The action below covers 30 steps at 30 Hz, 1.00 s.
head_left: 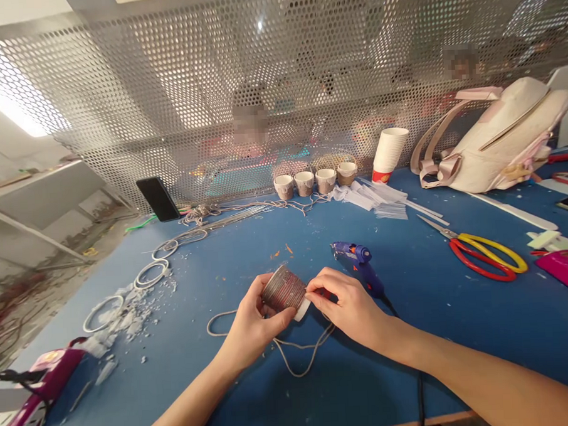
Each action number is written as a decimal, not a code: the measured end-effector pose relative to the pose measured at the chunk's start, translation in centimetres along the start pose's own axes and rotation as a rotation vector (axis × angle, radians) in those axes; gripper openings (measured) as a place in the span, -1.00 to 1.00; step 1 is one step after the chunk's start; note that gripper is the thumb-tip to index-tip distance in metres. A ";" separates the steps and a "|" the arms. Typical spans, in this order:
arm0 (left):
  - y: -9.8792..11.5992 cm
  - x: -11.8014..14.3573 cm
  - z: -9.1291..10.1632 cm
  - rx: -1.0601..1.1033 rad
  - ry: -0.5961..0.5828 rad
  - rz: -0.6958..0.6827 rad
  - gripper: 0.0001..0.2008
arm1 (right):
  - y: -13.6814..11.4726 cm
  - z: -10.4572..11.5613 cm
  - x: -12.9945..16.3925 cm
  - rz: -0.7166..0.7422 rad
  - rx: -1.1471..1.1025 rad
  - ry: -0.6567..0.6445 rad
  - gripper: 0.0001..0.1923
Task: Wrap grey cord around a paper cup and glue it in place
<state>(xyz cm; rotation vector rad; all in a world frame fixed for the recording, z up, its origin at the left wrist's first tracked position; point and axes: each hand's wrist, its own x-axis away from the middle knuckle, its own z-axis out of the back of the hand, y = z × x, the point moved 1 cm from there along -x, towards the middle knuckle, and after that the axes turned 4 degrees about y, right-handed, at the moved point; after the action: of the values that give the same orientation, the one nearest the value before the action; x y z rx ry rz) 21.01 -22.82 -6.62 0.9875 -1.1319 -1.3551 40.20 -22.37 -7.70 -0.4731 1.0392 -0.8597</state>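
Cord-wrapped cup (284, 289) sits right between both hands, held up just over the blue table (458, 331), near the front middle of it. From the head view, we've got it tipped on its side with most of the wall already covered in tight turns of cord, and only a white strip showing at the end by the right hand.

To do this bit well, we'd say keep each new turn snug against the last so no white shows, keep the loose cord (290, 354) under light tension, and turn the cup slowly with the left hand, not yanking the line.

Left hand (251, 327) is curled around the cup from below and behind, fingers wrapped on it, gripping it. Right hand (347, 304) is mostly closed too, fingertips pinched at the cup's white end where the cord meets it; whether it's pinching the cord or just the cup rim, we can't quite tell.

Blue glue gun (356, 263) lies just behind the right hand. Farther off: scissors (486, 254) to the right, and four finished little cups (315, 180) along the mesh wall.
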 end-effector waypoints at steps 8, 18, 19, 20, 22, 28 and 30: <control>0.3 -0.1 -0.1 0.040 0.002 0.004 -0.62 | 0.2 0.0 -0.1 -0.066 -0.050 -0.013 -0.89; 0.8 0.1 0.0 0.100 -0.004 0.028 -0.65 | 0.1 0.0 -0.2 -0.126 -0.094 -0.014 -0.88; 0.9 0.1 0.1 0.096 0.001 0.030 -0.65 | 0.1 -0.1 -0.3 -0.137 -0.101 -0.018 -0.88; 0.9 0.1 0.1 0.088 0.004 0.033 -0.66 | 0.1 -0.1 -0.3 -0.147 -0.108 -0.020 -0.89; 0.9 0.1 0.2 0.071 0.010 0.041 -0.67 | 0.2 -0.1 -0.3 -0.159 -0.113 -0.020 -0.89; 1.1 0.2 0.3 0.095 0.040 0.023 -0.74 | -0.1 0.1 -0.4 -0.182 -0.125 -0.013 -0.89; 1.0 0.2 0.3 0.113 0.041 0.024 -0.74 | -0.2 0.1 -0.5 -0.207 -0.133 -0.021 -0.89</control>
<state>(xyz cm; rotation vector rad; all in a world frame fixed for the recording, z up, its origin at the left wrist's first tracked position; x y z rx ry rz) 20.93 -22.97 -5.53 1.0747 -1.1961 -1.2574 40.11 -22.15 -7.22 -0.7097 1.0444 -0.9696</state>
